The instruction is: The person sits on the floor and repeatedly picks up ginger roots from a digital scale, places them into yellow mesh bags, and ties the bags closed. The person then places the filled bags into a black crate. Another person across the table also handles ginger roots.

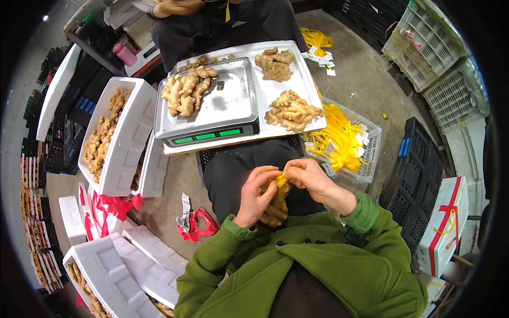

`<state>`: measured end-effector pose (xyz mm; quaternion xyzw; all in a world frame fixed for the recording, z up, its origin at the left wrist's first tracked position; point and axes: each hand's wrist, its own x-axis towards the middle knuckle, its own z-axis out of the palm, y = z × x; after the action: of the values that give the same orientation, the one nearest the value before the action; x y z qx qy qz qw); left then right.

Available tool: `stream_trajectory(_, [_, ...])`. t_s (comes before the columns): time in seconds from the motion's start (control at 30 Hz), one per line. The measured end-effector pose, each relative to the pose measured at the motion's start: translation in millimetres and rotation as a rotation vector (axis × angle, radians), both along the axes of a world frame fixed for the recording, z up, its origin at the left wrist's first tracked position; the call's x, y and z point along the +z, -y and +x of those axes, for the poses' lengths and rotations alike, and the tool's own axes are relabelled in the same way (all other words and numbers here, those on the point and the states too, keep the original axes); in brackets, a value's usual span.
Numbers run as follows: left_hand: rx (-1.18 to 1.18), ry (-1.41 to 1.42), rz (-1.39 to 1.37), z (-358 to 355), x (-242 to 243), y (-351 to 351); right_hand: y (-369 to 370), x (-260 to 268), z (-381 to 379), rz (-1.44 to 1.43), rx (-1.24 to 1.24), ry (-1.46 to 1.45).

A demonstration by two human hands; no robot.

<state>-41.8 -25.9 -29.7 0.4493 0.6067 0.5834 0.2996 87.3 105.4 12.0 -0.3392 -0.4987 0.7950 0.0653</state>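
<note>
Both my hands meet above my lap at the gathered top of a yellow mesh net bag [281,181], which hangs down with ginger root [274,210] inside. My left hand [256,194] pinches the net from one side, and my right hand [312,181] pinches it from the other. Beyond my knees, a digital scale [234,95] with green displays carries a pile of ginger [187,91] on its steel pan. It stands on a white foam board [266,93]; two netted-looking ginger clusters, a far one [275,64] and a near one [293,111], lie beside it.
Yellow net bags [338,135] with tags fill a plastic basket [372,159] at right, near a black crate [413,183]. Foam boxes of ginger, an upper one [123,131] and a lower one [107,274], stand at left. Red plastic [201,224] lies on the floor. A co-worker [222,24] sits opposite.
</note>
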Motion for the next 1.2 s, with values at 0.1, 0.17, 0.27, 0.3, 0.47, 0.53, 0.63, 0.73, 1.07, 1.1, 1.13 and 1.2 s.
stream_trajectory(0.1, [0.032, 0.030, 0.012, 7.3, 6.2, -3.8, -9.2, 4.1, 0.6, -0.033, -0.004, 0.043])
stream_trajectory(0.17, [0.061, -0.185, 0.020, 11.5, 11.7, -2.8, -14.1, 2.5, 0.8, -0.084, -0.016, 0.034])
stream_trajectory(0.27, [0.121, -0.356, 0.093, 20.3, 13.7, -3.6, -18.2, 5.7, -0.4, -0.161, -0.070, 0.037])
stream_trajectory(0.3, [0.132, -0.315, 0.077, 23.2, 11.2, -3.8, -17.3, 6.4, -2.2, -0.212, -0.109, 0.034])
stream_trajectory(0.47, [0.112, -0.160, 0.034, 25.0, -0.5, -2.9, -24.4, 21.5, -2.0, -0.242, -0.111, -0.036])
stream_trajectory(0.53, [0.052, -0.046, 0.029, 18.8, 8.1, -4.0, -25.3, 24.4, -3.0, -0.006, -0.040, -0.062])
stream_trajectory(0.63, [-0.015, 0.069, 0.006, 12.2, 12.9, 0.3, -3.5, 32.8, -3.9, 0.105, 0.102, -0.156])
stream_trajectory(0.73, [-0.097, -0.066, 0.036, 5.3, 7.7, 3.5, 1.9, 34.1, 1.4, 0.222, 0.280, -0.135])
stream_trajectory(1.07, [-0.263, 0.008, -0.006, 12.5, -1.3, 10.5, 11.9, 56.6, 9.0, 0.081, 0.175, -0.034])
stream_trajectory(1.1, [-0.276, 0.022, 0.010, 11.0, 1.2, 12.4, 9.5, 59.1, 12.3, 0.089, 0.202, -0.041])
stream_trajectory(1.13, [-0.291, 0.042, 0.024, 7.0, 7.2, 16.5, 6.0, 62.9, 18.6, 0.093, 0.227, -0.043])
stream_trajectory(1.2, [-0.287, 0.244, -0.010, -11.0, 23.5, 26.1, -3.5, 78.6, 39.8, 0.223, 0.261, -0.018])
